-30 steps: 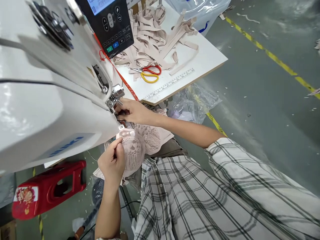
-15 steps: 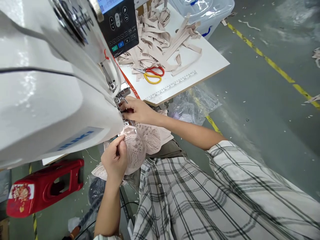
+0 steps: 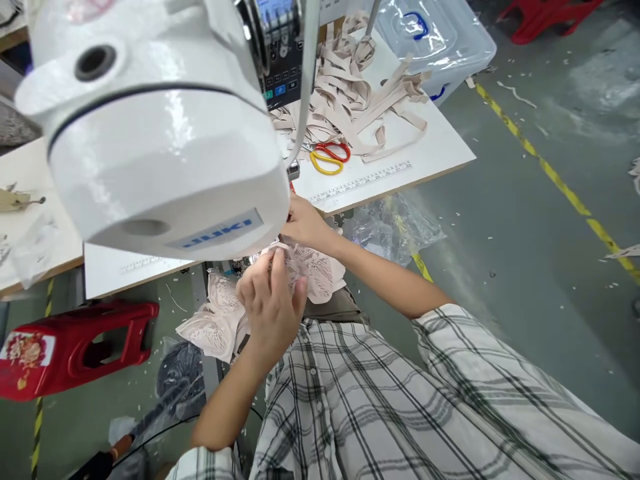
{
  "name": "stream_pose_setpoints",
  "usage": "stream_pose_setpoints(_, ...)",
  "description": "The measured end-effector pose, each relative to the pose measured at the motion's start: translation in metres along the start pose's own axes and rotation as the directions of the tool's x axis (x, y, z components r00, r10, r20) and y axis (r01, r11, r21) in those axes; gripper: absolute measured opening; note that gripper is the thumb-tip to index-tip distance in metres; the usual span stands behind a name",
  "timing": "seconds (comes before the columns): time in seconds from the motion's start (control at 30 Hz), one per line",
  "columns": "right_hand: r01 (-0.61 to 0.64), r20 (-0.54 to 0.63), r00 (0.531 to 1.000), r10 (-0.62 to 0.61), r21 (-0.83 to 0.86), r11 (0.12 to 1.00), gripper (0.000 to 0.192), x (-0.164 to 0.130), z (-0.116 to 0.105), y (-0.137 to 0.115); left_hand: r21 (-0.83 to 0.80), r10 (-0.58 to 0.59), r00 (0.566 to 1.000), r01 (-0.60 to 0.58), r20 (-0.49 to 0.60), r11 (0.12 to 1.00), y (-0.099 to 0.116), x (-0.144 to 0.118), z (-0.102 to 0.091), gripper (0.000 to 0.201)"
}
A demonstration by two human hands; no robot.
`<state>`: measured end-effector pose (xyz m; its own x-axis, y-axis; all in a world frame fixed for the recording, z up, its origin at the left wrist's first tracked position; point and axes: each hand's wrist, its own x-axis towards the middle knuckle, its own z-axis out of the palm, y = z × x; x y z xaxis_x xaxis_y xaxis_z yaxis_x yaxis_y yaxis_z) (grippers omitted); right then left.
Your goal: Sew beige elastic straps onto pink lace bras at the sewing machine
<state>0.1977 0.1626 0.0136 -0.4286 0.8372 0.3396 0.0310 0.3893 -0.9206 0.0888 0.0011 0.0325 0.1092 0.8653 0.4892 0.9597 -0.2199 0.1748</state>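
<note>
Beneath the head of a white JUKI sewing machine [image 3: 165,160], pale pink lace bra cups [image 3: 317,272] lie close to the needle area, which the head hides. My left hand [image 3: 270,293] rests over the lace at the near side, fingers stretched out and thumb apart. On the far side, my right hand [image 3: 310,227] reaches in beside the machine; its fingertips are out of sight behind the head. More lace cups [image 3: 215,320] hang to the left of my left hand.
Scissors [image 3: 327,159] with red and yellow handles lie on the white machine table [image 3: 445,150], near a heap of beige fabric strips [image 3: 345,93]. A clear plastic box [image 3: 450,40] stands behind. A red stool [image 3: 120,333] is on the floor at left.
My view has shifted, so the machine head covers more of the sewing area. My left hand has gone from a pinch at the cup's edge to stretched fingers over the lace.
</note>
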Motion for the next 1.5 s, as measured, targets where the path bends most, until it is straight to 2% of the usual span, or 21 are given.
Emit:
stream_pose_setpoints(0.13, -0.014, -0.004, 1.0, 0.014, -0.019, 1.0, 0.015, -0.003, 0.002, -0.005, 0.05, -0.057, 0.994, 0.053, 0.091, 0.997, 0.006, -0.003, -0.001, 0.055)
stream_pose_setpoints(0.37, 0.009, -0.022, 1.0, -0.011, -0.071, 0.997, 0.009, -0.002, 0.004, -0.007, 0.024, -0.055, 0.989, 0.052, 0.137, 0.998, 0.002, -0.003, -0.006, 0.047)
stream_pose_setpoints(0.7, 0.01, -0.009, 1.0, -0.011, -0.151, 0.988, 0.001, 0.004, 0.004, 0.006, 0.003, -0.07, 0.985, 0.07, 0.161, 0.998, -0.001, 0.003, -0.004, 0.047)
stream_pose_setpoints(1.0, -0.013, -0.013, 1.0, 0.011, -0.174, 0.985, 0.004, 0.006, 0.007, 0.011, -0.013, -0.065, 0.99, 0.067, 0.128, 0.998, -0.003, 0.007, -0.002, 0.046)
stream_pose_setpoints(1.17, -0.021, -0.013, 1.0, 0.019, -0.155, 0.988, 0.006, 0.007, 0.007, 0.01, 0.013, -0.047, 0.989, 0.045, 0.138, 0.999, -0.004, 0.007, -0.002, 0.048)
stream_pose_setpoints(1.5, 0.0, -0.028, 1.0, -0.005, -0.175, 0.985, 0.01, 0.007, 0.006, 0.01, -0.038, -0.063, 0.987, 0.07, 0.15, 0.997, -0.004, 0.007, -0.001, 0.049)
